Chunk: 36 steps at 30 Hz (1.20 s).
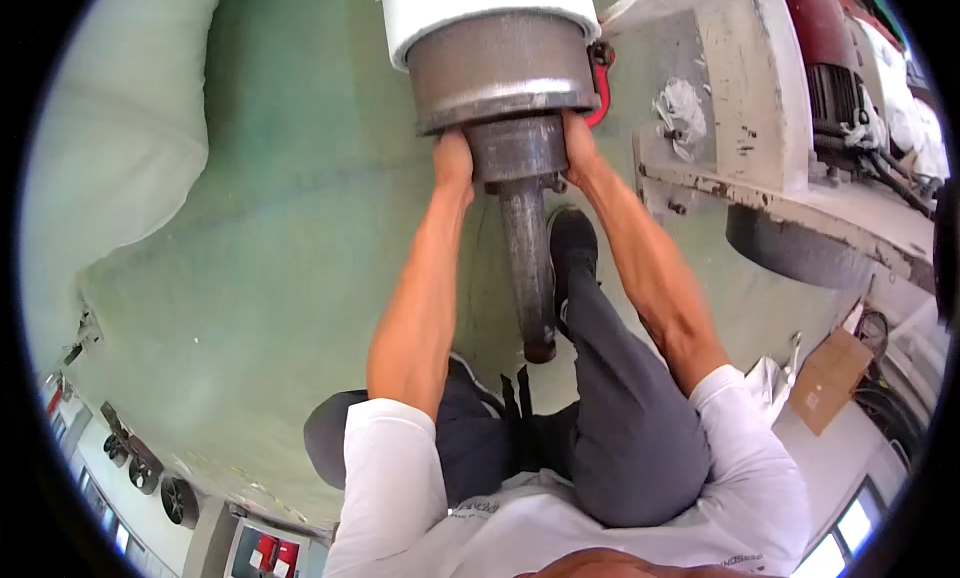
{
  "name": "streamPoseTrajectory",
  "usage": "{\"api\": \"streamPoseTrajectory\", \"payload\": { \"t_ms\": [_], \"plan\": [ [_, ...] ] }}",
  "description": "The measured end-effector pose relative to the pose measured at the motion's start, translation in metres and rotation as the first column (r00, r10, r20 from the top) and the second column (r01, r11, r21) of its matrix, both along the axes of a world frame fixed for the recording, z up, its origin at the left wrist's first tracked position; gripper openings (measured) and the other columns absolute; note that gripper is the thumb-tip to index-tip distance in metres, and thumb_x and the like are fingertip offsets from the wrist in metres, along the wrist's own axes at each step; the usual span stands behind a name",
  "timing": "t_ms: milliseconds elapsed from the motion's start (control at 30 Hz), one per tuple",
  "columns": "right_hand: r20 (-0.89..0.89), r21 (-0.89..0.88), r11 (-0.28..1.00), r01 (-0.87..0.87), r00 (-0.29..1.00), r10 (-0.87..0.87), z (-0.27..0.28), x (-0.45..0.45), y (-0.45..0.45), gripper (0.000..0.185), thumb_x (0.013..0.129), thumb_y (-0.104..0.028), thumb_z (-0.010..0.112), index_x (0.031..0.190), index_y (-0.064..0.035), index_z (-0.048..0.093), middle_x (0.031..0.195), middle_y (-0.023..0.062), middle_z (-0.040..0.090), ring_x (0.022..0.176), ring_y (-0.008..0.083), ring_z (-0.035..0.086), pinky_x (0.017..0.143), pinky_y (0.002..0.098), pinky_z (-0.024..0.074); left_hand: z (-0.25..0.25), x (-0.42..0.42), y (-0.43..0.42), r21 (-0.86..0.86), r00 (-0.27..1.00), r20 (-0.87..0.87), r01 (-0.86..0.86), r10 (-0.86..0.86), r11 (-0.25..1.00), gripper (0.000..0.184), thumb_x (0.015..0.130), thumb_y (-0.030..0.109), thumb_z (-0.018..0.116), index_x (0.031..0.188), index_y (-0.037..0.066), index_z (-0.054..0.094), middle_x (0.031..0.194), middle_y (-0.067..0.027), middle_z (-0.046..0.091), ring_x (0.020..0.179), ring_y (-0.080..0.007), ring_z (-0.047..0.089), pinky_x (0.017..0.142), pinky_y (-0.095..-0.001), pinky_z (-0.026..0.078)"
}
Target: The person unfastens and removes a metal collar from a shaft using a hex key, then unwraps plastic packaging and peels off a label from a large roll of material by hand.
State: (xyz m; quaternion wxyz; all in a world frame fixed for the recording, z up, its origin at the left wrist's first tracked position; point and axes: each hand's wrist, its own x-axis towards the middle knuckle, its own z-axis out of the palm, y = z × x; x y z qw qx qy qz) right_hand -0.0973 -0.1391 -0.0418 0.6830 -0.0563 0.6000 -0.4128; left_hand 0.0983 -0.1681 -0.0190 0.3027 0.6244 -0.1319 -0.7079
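A large white roll [485, 3] comes down from the top of the head view, with a thick metal cylinder [500, 63] at its near end. Below that sit a narrower steel hub [518, 146] and a long tapered shaft [525, 248] pointing toward me. My left hand [454, 160] presses against the left side of the hub, under the cylinder's rim. On the opposite side, my right hand [577, 148] touches the hub beneath the same rim. The metal hides the fingers of both hands. A red curved hook or shackle [600, 88] hangs just right of the cylinder.
Big white wrapped bulk [130, 108] stands at the left. To the right is a worn white machine frame [755, 88] with a motor [835, 88] and a dark round drum part [795, 248]. A cardboard box [830, 378] lies lower right. My foot [572, 243] rests beside the shaft.
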Motion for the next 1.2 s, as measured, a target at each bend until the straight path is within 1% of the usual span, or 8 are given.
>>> {"api": "streamPoseTrajectory", "payload": {
  "t_ms": [67,333,567,667,700,933,1133,1200],
  "plan": [
    [-0.087,-0.133,0.979,0.154,0.982,-0.166,0.012,0.013,0.001,0.045,0.102,-0.04,0.039,0.126,-0.0067,0.058,0.121,0.0108,0.065,0.105,0.0229,0.064,0.095,0.0441,0.0493,0.001,-0.013,-0.011,-0.12,1.0,-0.006,-0.029,0.028,0.992,0.059,0.101,0.036,0.038,0.142,-0.008,0.044,0.144,-0.0152,0.049,0.128,-0.0251,0.047,0.11,-0.0388,0.034],
    [0.016,-0.034,0.987,0.159,0.987,-0.159,0.036,0.012,0.006,0.036,0.1,-0.044,0.045,0.1,-0.0112,0.06,0.091,0.0064,0.068,0.079,0.0231,0.064,0.081,0.0453,0.0523,-0.021,-0.004,-0.002,-0.132,0.998,-0.056,0.026,-0.034,0.991,0.061,0.103,0.039,0.037,0.144,-0.007,0.041,0.146,-0.0155,0.047,0.131,-0.025,0.045,0.111,-0.042,0.033],
    [0.124,-0.068,0.986,0.153,0.982,-0.144,0.027,0.04,0.073,0.058,0.104,-0.047,0.033,0.139,-0.0036,0.049,0.139,0.0143,0.055,0.121,0.0271,0.055,0.105,0.0457,0.0431,-0.008,0.022,0.068,-0.078,0.993,-0.119,-0.018,0.008,0.997,0.065,0.104,0.043,0.034,0.149,-0.004,0.033,0.149,-0.0141,0.044,0.134,-0.0268,0.044,0.113,-0.0407,0.033],
    [-0.001,0.175,0.985,-0.007,1.0,0.007,0.024,0.04,0.081,0.063,0.103,-0.048,0.036,0.146,-0.002,0.042,0.147,0.0131,0.049,0.129,0.0275,0.049,0.108,0.047,0.0396,-0.029,0.043,0.097,0.022,0.993,-0.112,0.038,-0.035,0.999,0.065,0.104,0.05,0.033,0.148,0.002,0.037,0.15,-0.0124,0.045,0.134,-0.0273,0.045,0.112,-0.0437,0.036],
    [-0.053,0.016,0.994,0.106,0.993,-0.105,0.036,0.055,0.073,0.061,0.103,-0.045,0.036,0.145,-0.0012,0.043,0.145,0.0132,0.05,0.128,0.0271,0.05,0.108,0.0442,0.0386,-0.037,0.042,0.075,-0.003,0.991,-0.132,0.025,-0.025,1.0,0.065,0.104,0.052,0.032,0.147,0.004,0.039,0.149,-0.0116,0.045,0.134,-0.0275,0.046,0.111,-0.0455,0.038],
    [-0.3,0.004,1.0,0.015,0.954,-0.014,0.007,0.07,0.075,0.06,0.1,-0.037,0.039,0.141,0.006,0.045,0.14,0.0194,0.053,0.124,0.0263,0.052,0.106,0.0385,0.0392,-0.02,0.079,0.066,0.103,0.951,-0.049,0.308,-0.305,0.946,0.061,0.105,0.048,0.032,0.149,0.007,0.037,0.156,-0.0104,0.037,0.138,-0.0278,0.041,0.116,-0.0455,0.032],
    [-0.673,0.007,0.975,-0.222,0.72,0.169,0.011,0.085,0.067,0.068,0.097,-0.042,0.039,0.134,0.0145,0.046,0.131,0.0299,0.056,0.122,0.0353,0.054,0.102,0.0413,0.0395,-0.017,0.079,0.062,-0.053,0.972,-0.221,0.067,-0.078,0.996,0.05,0.106,0.04,0.029,0.14,0.008,0.046,0.142,-0.0086,0.052,0.127,-0.0257,0.051,0.11,-0.043,0.038],
    [-0.479,-0.035,0.993,-0.112,0.874,0.082,0.039,0.096,0.071,0.069,0.096,-0.044,0.04,0.134,0.0138,0.047,0.128,0.0313,0.058,0.119,0.0346,0.056,0.101,0.0414,0.0403,-0.032,0.084,0.061,-0.097,0.965,-0.253,0.04,-0.064,0.994,0.047,0.106,0.039,0.031,0.138,0.008,0.048,0.137,-0.0079,0.055,0.124,-0.0256,0.053,0.108,-0.0432,0.041]
  ]
}}
